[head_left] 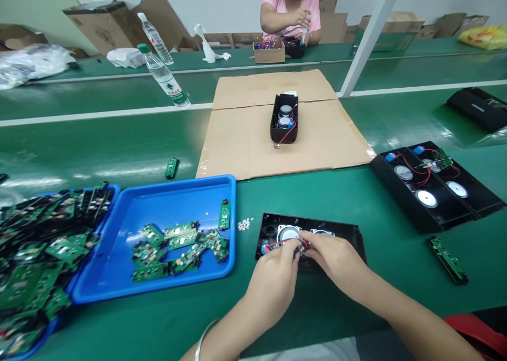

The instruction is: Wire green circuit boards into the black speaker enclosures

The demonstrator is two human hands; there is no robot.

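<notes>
A black speaker housing [336, 226] lies on the green bench in front of me, with round silver speaker drivers [289, 233] and a blue component [265, 249] inside. Over its middle, my left hand [273, 271] pinches the red and black wires [304, 243]. My right hand [332, 252] meets it from the right, its fingers closed on the same wires. Whatever small part sits between the fingertips is mostly hidden. Just left of the housing is a little pile of small white pieces [244, 224].
A blue tray [158, 192] with several green circuit boards stands left, beside a heaped tray of boards [39, 266]. Cardboard [237, 139] bears another housing [284, 120]. Right are wired housings [412, 213] and a loose board [447, 260]. A person in pink [273, 12] works opposite.
</notes>
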